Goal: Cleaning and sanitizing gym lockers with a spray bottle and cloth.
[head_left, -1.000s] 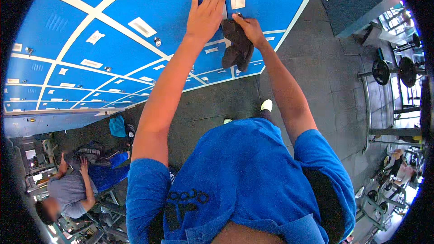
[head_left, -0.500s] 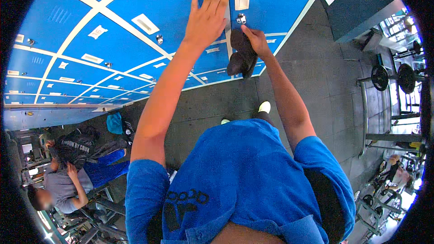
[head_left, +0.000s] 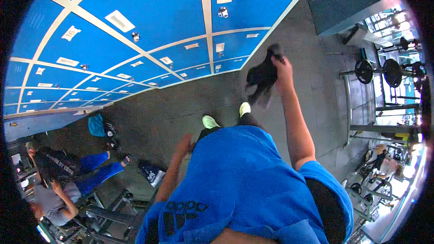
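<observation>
My right hand (head_left: pixel 283 71) is closed around a limp black fabric bundle (head_left: pixel 263 73) with glove-like lobes; motion blurs its lower end. It hangs over the dark floor, apart from the lockers. My left hand (head_left: pixel 182 145) is low beside my blue shirt (head_left: pixel 235 167), too smeared for its fingers to show. Ahead stands a bank of blue lockers (head_left: pixel 153 13) with white frames. The locker door (head_left: pixel 246 4) at the upper right is shut, with a small metal lock (head_left: pixel 223 12) below its white handle recess.
A person (head_left: pixel 61 199) sits at the left holding a black garment (head_left: pixel 56 162). Close by, a teal bag (head_left: pixel 96 125) and a dark bag (head_left: pixel 151 173) lie on the floor. Weight plates (head_left: pixel 392 73) hang on a rack at the right. A dark pillar (head_left: pixel 348 7) rises beyond the lockers.
My left hand has dropped from the locker door to my side. My right hand has carried the black bundle away from the lock, rightward and nearer me. The lockers sit higher in view.
</observation>
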Available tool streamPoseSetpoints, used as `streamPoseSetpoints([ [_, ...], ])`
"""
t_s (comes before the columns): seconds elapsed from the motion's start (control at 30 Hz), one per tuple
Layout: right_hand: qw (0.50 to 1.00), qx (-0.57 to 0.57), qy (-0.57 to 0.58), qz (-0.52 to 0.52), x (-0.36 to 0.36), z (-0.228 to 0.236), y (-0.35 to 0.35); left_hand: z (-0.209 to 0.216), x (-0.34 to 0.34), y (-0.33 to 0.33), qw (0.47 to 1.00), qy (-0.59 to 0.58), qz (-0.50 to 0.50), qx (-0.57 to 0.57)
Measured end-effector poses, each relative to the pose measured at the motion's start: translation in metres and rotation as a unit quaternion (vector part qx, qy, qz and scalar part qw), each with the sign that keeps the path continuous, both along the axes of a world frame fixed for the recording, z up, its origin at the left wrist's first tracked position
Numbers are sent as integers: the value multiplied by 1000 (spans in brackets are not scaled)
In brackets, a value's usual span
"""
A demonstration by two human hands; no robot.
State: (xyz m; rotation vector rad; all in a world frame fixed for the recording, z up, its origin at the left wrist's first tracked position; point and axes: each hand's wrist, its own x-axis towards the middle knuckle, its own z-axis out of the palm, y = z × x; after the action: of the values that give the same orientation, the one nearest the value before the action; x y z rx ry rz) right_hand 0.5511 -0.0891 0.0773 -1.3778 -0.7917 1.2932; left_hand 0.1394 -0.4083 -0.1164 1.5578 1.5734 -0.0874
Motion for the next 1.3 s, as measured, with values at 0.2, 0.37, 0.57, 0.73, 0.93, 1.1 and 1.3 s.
streamPoseSetpoints([
  [0.2,914,362,-177,-55,-14,95,95,-87,19,-125,971,-21,240,1],
  [0.37,749,545,-346,-151,8,128,150,-10,94,-84,971,105,212,19],
  [0.57,598,616,-513,-12,0,42,191,-2,170,-136,965,84,246,32],
  [0.73,648,590,-476,76,30,-45,178,0,213,-132,975,129,98,-150],
  [0.93,589,639,-492,54,28,-12,210,-54,239,-192,970,2,152,-188],
  [1.1,543,618,-567,-41,43,3,296,-25,224,-209,853,-296,285,-322],
  [1.3,816,557,-80,129,-1,-90,241,-83,215,-187,838,-294,354,-295],
])
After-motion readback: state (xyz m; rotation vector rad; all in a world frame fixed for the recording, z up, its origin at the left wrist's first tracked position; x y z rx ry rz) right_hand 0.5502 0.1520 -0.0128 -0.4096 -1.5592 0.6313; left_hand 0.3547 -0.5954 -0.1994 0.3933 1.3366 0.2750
